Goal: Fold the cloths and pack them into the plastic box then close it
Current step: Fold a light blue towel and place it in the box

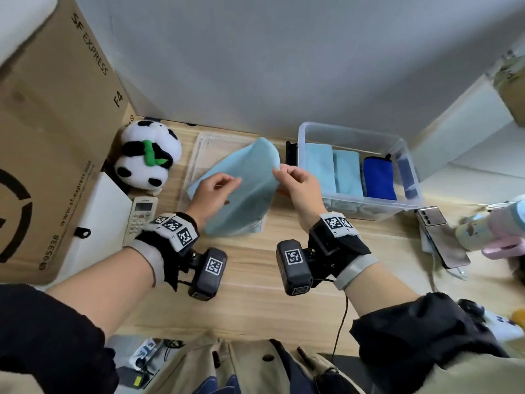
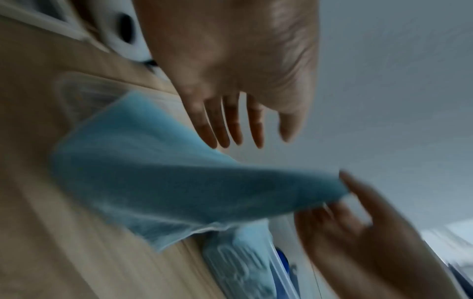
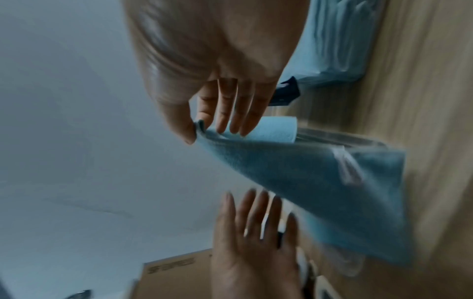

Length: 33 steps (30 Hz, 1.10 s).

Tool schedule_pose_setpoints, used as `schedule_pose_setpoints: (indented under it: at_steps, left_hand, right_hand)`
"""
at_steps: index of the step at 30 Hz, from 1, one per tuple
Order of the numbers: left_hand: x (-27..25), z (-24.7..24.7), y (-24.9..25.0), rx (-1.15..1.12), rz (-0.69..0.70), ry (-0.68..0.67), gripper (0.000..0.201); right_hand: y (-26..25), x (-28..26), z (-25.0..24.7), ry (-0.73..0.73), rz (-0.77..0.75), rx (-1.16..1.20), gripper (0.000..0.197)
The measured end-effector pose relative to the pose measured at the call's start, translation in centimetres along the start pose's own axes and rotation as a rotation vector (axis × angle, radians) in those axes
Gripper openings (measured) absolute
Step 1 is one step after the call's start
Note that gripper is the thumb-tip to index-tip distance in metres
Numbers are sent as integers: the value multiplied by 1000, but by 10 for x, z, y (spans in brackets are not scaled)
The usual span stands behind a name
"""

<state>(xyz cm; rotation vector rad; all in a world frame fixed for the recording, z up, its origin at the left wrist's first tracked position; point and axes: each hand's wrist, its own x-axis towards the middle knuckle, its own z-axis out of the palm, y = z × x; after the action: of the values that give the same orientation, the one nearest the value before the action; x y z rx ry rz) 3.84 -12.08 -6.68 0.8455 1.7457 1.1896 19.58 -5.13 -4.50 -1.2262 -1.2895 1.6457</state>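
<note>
A light blue cloth [image 1: 241,191] hangs slanted above the desk, its lower end resting on the wood. My right hand [image 1: 279,169] pinches its upper right edge between thumb and fingers; the pinch [image 3: 198,129] shows plainly in the right wrist view. My left hand [image 1: 227,186] is flat with straight fingers in front of the cloth's face [image 2: 153,172]; I cannot tell if it touches. The clear plastic box [image 1: 352,132] stands to the right, uncovered, holding two folded light blue cloths [image 1: 321,166] and a dark blue one [image 1: 379,177]. Its clear lid [image 1: 204,146] lies flat beneath the held cloth.
A panda plush [image 1: 147,157] and a remote control [image 1: 140,217] sit at the left beside a large cardboard box [image 1: 51,137]. A phone [image 1: 443,237] and bottles [image 1: 488,226] lie at the right. A wall stands just behind the desk.
</note>
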Motion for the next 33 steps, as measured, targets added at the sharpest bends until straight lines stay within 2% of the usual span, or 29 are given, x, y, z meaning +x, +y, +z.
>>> schedule_pose_setpoints:
  at_steps: [2, 3, 5, 6, 7, 10, 12, 15, 18, 22, 24, 27, 30, 33]
  left_hand:
    - [-19, 25, 21, 11, 104, -216, 23]
    - [-25, 37, 29, 27, 158, -256, 37]
    - [-36, 59, 44, 49, 255, -239, 62]
    - [-38, 67, 49, 49, 297, -208, 67]
    - [-39, 75, 55, 48, 328, -174, 65]
    - [-38, 90, 71, 83, 407, -60, 39]
    - [-39, 96, 78, 100, 456, -36, 29]
    - [-48, 101, 87, 66, 510, -91, 12]
    - [-58, 108, 93, 68, 545, -215, 8]
    - [-63, 120, 94, 39, 476, -319, 24]
    - [-65, 125, 94, 23, 412, -340, 34]
    - [-67, 132, 96, -33, 296, -340, 35]
    - [-73, 138, 102, -80, 208, -355, 30]
    - [-75, 144, 103, -56, 196, -379, 29]
  right_hand:
    - [-23, -9, -5, 7, -69, 69, 13]
    - [-34, -15, -8, 20, -104, 85, 13]
    - [-53, -24, -16, 79, -172, 109, 15]
    - [-61, -27, -19, 108, -207, 114, 15]
    - [-67, -31, -24, 135, -241, 110, 15]
    - [-78, -42, -43, 178, -343, 49, 20]
    - [-82, -47, -59, 244, -421, -7, 21]
    - [-83, -53, -87, 360, -487, -81, 20]
    - [-80, -58, -110, 375, -490, -98, 22]
    - [-77, -68, -126, 295, -402, -97, 16]
    - [-71, -72, -132, 335, -370, -164, 21]
    - [-62, -76, -142, 409, -359, -307, 27]
    - [-51, -80, -143, 273, -241, -450, 16]
    - [-43, -85, -139, 184, -190, -378, 26]
